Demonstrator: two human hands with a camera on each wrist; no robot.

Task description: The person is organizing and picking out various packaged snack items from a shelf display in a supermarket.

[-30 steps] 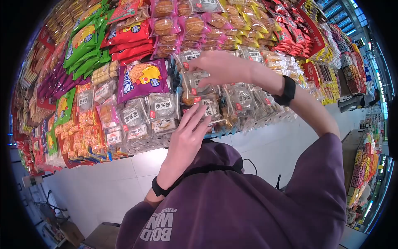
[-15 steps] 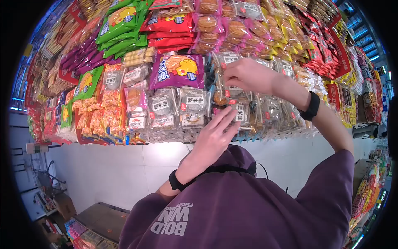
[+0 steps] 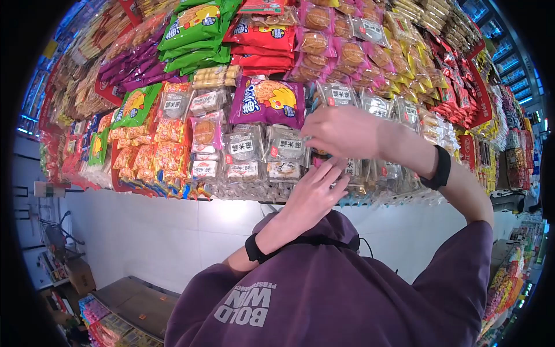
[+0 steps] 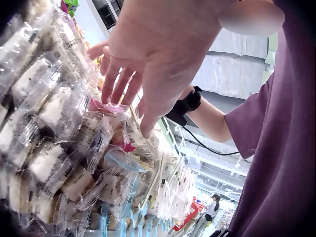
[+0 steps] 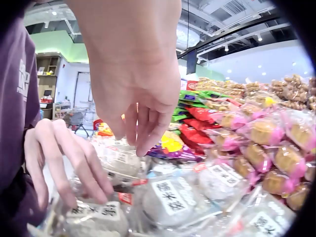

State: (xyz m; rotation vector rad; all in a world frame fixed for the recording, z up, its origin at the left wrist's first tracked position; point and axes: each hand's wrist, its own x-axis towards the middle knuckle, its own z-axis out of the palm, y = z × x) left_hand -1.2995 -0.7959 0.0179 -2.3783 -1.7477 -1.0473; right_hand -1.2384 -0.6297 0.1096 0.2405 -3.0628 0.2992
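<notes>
Clear packets of round, pale grey cakes with white labels (image 3: 288,141) lie in rows along the front of the display. My left hand (image 3: 315,191) rests at the front edge, its fingers spread and loosely bent over a packet (image 5: 96,222) in the right wrist view. Just beyond it, my right hand (image 3: 344,132) is low over the same rows, fingers pointing down. Seen from the right wrist, those fingertips hang near another labelled packet (image 5: 118,160), with nothing visible between them. In the left wrist view, the left fingers (image 4: 121,86) reach to pink-edged wrapping.
A large purple snack bag (image 3: 269,101) lies behind the front rows. Green bags (image 3: 196,26), red bags (image 3: 263,37) and pink-edged cake packets (image 3: 315,43) are stacked farther back. Orange packets (image 3: 170,139) stand to the left. A person (image 4: 210,215) is in the aisle.
The head view has shifted, moving the display rightward in frame. My right hand has come left and nearer to me, closer to the left hand, which stays at the front packets.
</notes>
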